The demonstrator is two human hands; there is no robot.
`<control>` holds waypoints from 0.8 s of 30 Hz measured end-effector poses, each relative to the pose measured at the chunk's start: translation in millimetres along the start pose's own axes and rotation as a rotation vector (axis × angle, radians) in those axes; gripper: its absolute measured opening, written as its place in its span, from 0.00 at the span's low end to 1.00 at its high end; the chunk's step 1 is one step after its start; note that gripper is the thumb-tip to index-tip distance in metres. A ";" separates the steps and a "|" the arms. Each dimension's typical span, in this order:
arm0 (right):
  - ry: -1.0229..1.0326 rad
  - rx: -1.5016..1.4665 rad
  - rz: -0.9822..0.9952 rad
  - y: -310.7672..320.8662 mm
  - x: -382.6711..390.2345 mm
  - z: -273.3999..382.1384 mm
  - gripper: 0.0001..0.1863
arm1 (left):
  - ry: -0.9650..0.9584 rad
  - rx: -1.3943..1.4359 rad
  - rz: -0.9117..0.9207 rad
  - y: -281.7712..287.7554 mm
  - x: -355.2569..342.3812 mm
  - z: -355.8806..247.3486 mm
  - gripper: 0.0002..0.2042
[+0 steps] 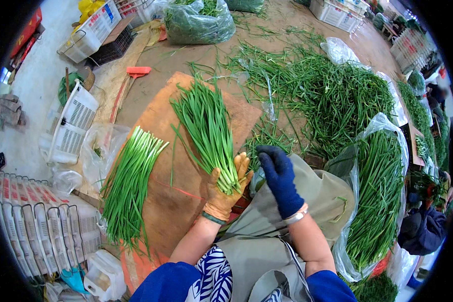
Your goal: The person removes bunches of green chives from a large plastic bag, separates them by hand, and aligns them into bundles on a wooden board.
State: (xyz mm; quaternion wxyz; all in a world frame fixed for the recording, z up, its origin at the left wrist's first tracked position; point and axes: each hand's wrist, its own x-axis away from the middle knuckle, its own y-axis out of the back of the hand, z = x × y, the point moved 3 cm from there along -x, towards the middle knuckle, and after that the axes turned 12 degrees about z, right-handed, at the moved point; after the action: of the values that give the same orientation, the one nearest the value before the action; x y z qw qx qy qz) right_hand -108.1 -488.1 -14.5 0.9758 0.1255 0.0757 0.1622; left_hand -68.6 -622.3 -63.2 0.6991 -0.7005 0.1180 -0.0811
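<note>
My left hand (pixel 225 189), in a tan rubber glove, grips the pale root end of a bunch of green chives (pixel 206 126) that fans out away from me over a brown board (pixel 171 201). My right hand (pixel 278 176), in a dark blue glove, hovers just right of that bunch with its fingers loosely curled and nothing in it. A second trimmed chive bundle (pixel 128 189) lies on the board to the left. A grey apron covers my lap.
A large loose heap of chives (pixel 337 95) spreads to the right, with more chives in a clear plastic bag (pixel 377 196). White plastic crates (pixel 73 126) stand at the left. A full bag of greens (pixel 199 22) sits at the back. Another person's dark sleeve (pixel 423 229) shows at the right.
</note>
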 end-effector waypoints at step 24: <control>0.062 -0.223 1.341 -25.8 67.9 75.2 0.12 | -0.078 0.119 0.157 -14.9 -15.3 -6.5 0.24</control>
State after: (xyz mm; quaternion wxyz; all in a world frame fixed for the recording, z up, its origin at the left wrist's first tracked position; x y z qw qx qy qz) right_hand -22.7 -505.5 43.3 0.6686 0.0391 -0.0076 0.7426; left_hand -84.3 -624.3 -47.5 0.7479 -0.6489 0.1400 -0.0056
